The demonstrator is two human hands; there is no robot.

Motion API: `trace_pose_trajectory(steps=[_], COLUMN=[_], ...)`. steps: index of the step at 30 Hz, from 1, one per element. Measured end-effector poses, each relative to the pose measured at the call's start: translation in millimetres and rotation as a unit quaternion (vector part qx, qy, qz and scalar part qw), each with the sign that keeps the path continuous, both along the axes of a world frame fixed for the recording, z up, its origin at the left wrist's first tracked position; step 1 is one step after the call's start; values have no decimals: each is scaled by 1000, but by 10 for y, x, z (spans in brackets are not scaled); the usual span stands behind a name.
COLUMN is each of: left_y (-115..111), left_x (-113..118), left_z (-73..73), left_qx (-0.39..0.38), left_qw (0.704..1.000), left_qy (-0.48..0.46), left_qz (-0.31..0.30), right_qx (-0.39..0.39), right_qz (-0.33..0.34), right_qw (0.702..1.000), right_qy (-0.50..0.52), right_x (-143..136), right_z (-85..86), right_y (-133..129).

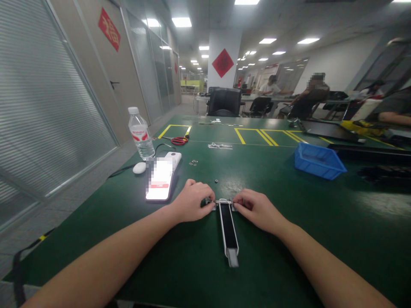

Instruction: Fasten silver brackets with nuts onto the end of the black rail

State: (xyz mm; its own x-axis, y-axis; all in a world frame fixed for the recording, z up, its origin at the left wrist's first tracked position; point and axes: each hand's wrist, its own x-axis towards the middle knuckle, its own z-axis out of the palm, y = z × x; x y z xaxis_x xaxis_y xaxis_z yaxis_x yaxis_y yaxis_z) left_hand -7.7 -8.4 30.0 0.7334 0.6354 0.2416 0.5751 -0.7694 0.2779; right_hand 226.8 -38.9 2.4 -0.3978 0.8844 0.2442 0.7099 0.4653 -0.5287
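Note:
A narrow white-framed assembly with a black strip (229, 229) lies lengthwise on the green table, a grey tab (233, 258) at its near end. A thin metal crossbar (224, 202) runs across its far end, with small metal pieces on both sides. My left hand (194, 201) is closed, thumb and fingers pinching the crossbar's left end. At the opposite end, my right hand (257, 209) pinches in the same way. Fingertips partly cover the small pieces. Just beyond the hands lies a small nut-like ring (216, 181).
To the left are a lit phone (159, 182), a white oval object (139, 167) and a water bottle (141, 136). Several tiny metal parts (193, 162), red-handled scissors (179, 141) and metal strips (220, 146) lie farther back. A blue bin (317, 161) stands right. People sit in the background.

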Motion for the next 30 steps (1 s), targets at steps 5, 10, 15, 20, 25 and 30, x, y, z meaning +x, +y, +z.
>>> trace_pose_trajectory(steps=[5, 10, 15, 20, 25, 30], left_y=[10, 25, 17, 8, -4, -22], left_x=[7, 5, 1, 3, 12, 27], left_z=[-26, -51, -58, -48, -27, -26], left_qx=[-12, -37, -33, -33, -37, -28], left_qw=[1000, 999, 999, 999, 999, 999], left_qy=[-12, -18, -27, -22, -13, -15], left_qz=[1, -6, -10, -6, -12, -4], right_qx=[-5, -6, -1, -1, -2, 2], right_qz=[-3, -3, -3, -3, -4, -2], right_qw=[1000, 1000, 1000, 1000, 1000, 1000], right_qy=[-4, -3, -2, -6, -6, -7], right_x=[-12, -16, -9, -4, -9, -11], right_z=[23, 33, 21, 8, 7, 11], right_y=[-7, -6, -4, -2, -2, -1])
